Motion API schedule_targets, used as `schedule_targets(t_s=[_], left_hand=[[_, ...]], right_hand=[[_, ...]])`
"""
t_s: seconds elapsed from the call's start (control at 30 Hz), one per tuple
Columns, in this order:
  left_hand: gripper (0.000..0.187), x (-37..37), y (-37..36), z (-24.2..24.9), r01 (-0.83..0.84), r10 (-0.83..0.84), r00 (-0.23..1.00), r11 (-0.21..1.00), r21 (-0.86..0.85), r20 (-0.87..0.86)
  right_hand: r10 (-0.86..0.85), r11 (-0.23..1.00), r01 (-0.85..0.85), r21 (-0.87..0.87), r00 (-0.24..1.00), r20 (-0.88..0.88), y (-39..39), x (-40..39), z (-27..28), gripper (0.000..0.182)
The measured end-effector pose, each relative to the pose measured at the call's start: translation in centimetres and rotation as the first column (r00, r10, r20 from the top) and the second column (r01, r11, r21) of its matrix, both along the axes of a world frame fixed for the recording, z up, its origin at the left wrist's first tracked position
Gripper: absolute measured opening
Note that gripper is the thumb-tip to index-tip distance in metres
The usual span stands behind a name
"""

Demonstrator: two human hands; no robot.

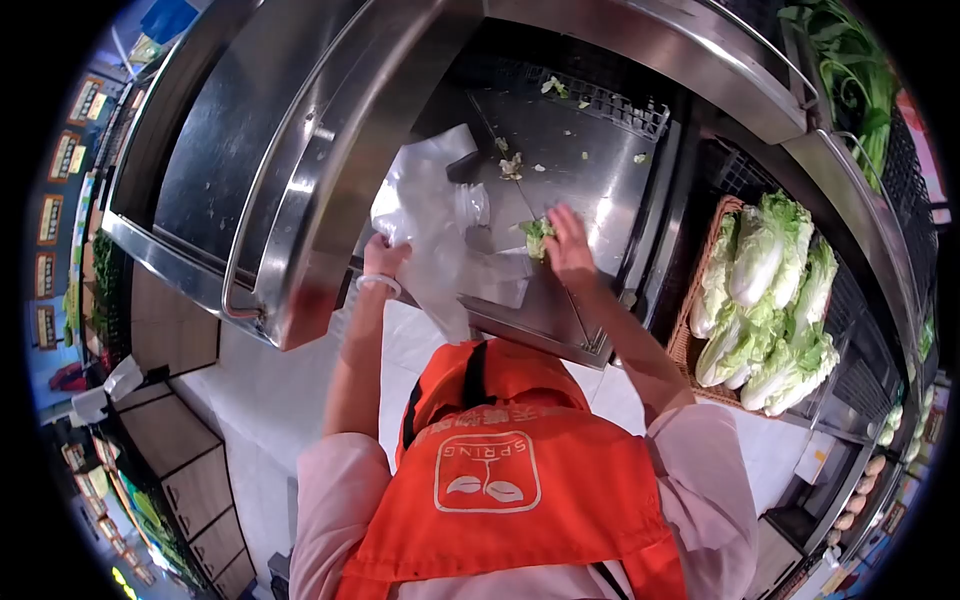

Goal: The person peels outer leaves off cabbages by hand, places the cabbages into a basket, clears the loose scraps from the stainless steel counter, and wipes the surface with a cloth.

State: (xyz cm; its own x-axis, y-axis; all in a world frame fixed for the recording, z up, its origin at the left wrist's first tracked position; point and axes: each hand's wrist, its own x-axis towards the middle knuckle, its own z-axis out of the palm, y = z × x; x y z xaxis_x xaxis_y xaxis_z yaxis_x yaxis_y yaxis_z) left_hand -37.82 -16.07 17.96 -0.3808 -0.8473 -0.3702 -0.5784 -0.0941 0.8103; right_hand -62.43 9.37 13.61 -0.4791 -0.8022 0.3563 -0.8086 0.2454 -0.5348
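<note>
My left hand [385,258] is closed on a crumpled clear plastic bag [425,200], which hangs over the near left of the steel display counter [610,195]. A white band circles my left wrist. Over the same counter, my right hand [570,248] has its fingers around a small green cabbage leaf scrap [537,237]; the fingertips are slightly blurred. Further back on the metal lie more leaf scraps [511,166], with others near the black grate [620,110]. A flattened clear plastic piece [505,278] rests below the bag, between my hands.
At the right, a wicker basket [685,350] holds several Chinese cabbages [765,270]. A raised steel edge with a curved rail [265,200] stands left of my left arm. Leafy greens [850,65] sit at the upper right, and wooden drawers [195,490] at the lower left.
</note>
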Motion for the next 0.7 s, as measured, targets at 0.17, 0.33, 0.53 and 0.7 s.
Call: schedule_targets(t_s=[0.17, 0.33, 0.53, 0.7], left_hand=[[0.028, 3.3, 3.1, 7.3, -0.080, 0.235, 0.841, 0.945, 0.318, -0.487], [0.041, 15.6, 8.9, 12.2, -0.040, 0.186, 0.889, 0.941, 0.335, -0.418], [0.038, 26.0, 17.5, 14.5, -0.458, 0.754, 0.511, 0.645, 0.612, -0.413], [0.036, 31.3, 21.9, 15.0, -0.472, 0.779, 0.468, 0.620, 0.626, -0.419]], right_hand=[[-0.084, 0.989, 0.104, -0.105, 0.980, 0.180, -0.8, -6.3, 4.7, 0.028], [0.199, 0.953, -0.148, -0.265, 0.964, 0.178, -8.7, -4.1, 5.8, 0.032], [0.502, 0.846, -0.439, -0.301, 0.847, 0.175, -23.3, 5.7, 7.5, 0.050], [0.567, 0.804, -0.573, 0.157, 0.819, 0.087, -33.8, 14.7, 2.3, 0.063]])
